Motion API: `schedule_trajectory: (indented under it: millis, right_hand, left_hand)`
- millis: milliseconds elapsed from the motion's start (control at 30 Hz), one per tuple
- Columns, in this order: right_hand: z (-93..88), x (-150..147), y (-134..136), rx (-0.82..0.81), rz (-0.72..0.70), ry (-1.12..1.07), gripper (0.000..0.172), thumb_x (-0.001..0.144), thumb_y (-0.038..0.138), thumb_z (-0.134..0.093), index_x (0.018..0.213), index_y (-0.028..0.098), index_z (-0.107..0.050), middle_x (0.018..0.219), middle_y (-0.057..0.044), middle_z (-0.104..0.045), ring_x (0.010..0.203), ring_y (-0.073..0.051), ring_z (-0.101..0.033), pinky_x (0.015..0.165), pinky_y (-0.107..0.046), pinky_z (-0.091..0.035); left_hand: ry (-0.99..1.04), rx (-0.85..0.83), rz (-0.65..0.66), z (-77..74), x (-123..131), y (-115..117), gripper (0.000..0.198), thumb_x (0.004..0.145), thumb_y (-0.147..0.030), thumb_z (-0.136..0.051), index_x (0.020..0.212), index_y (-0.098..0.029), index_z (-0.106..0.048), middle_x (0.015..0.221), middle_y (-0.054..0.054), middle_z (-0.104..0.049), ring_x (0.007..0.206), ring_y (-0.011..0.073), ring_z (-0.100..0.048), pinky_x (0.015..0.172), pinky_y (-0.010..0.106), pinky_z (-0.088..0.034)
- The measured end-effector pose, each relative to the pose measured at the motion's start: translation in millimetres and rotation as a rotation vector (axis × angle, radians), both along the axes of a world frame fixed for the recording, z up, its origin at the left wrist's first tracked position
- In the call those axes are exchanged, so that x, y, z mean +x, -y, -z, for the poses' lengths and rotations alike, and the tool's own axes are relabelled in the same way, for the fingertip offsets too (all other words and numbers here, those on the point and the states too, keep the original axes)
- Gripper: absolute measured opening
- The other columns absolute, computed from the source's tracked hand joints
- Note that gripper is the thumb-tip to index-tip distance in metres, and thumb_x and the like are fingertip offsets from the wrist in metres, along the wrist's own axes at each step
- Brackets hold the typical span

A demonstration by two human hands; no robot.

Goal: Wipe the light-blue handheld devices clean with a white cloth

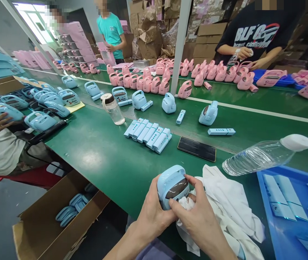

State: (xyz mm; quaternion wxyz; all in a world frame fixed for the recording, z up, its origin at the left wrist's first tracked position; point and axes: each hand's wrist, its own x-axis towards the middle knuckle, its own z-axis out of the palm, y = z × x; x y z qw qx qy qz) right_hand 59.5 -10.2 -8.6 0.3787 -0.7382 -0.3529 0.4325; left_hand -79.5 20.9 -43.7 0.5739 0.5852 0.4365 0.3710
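A light blue plastic device (171, 180) with a loop handle and a dark window is held between both hands above the green table's front edge. My left hand (154, 202) wraps round its left side, thumb low on the front. On the right, my right hand (194, 202) grips the device by its side and lower front, with part of a white cloth (226, 195) bunched under the fingers. The rest of that cloth spreads over the table to the right. Beyond the hands lie a black phone (197, 148) and a row of light blue bars (148, 134).
A water bottle (262, 155) leans beside a blue tray (281, 225) at right. A flask (113, 109), blue devices (169, 103) and pink devices (143, 83) stand farther back. An open carton (37, 231) is lower left. Several people are around the line.
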Motion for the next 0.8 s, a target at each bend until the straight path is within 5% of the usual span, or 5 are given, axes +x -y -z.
schedule_trajectory:
  millis: [300,800]
  right_hand:
    - [29.2,28,-3,0.041,0.002,-0.008,0.048,0.078,0.056,-0.068,0.117,0.030,-0.059,0.132,-0.005,-0.067,0.128,-0.031,-0.059,0.113,-0.053,-0.041]
    - [28.1,21,-12,-0.005,-0.040,-0.014,0.046,0.082,0.062,-0.067,0.117,0.033,-0.058,0.131,-0.002,-0.068,0.122,-0.030,-0.063,0.110,-0.053,-0.045]
  left_hand:
    - [0.039,-0.089,-0.006,-5.1,-3,-4,0.061,0.084,-0.020,-0.077,0.136,-0.030,-0.046,0.128,0.001,-0.069,0.113,0.0231,-0.068,0.100,0.038,-0.056]
    - [0.079,-0.186,-0.055,2.5,-10,-11,0.065,0.084,-0.033,-0.082,0.137,-0.030,-0.043,0.127,0.002,-0.069,0.113,0.0238,-0.067,0.093,0.037,-0.057]
